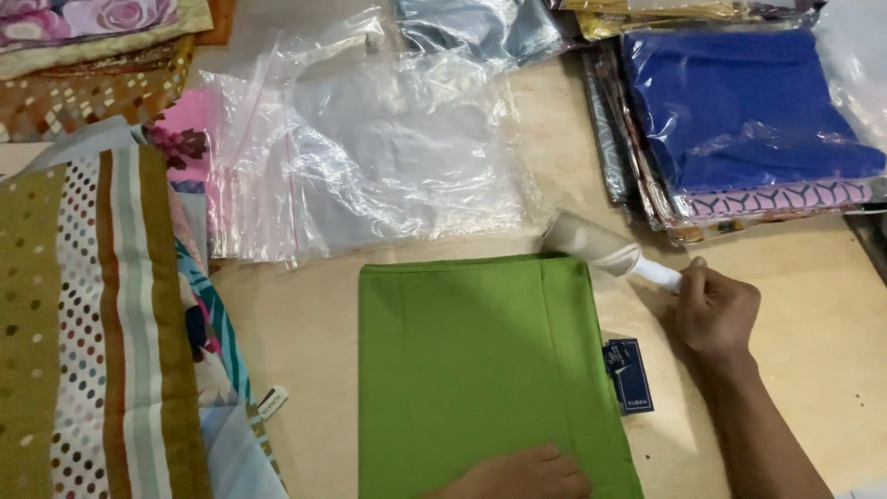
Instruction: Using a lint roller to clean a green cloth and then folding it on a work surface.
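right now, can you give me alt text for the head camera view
A right hand rolls a lint roller along the top edge of a folded green cloth on a wooden table, while the left hand presses the cloth's near edge. Clear plastic bags and stacked patterned fabrics surround it.

Plain green cloth, blue folded fabric, dark-blue tag

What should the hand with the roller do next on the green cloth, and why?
Probably draw the lint roller down along the green cloth. The right hand holds it by its white handle at the cloth's top right corner, the left hand presses the near edge flat, and the cloth below the roller lies smooth.
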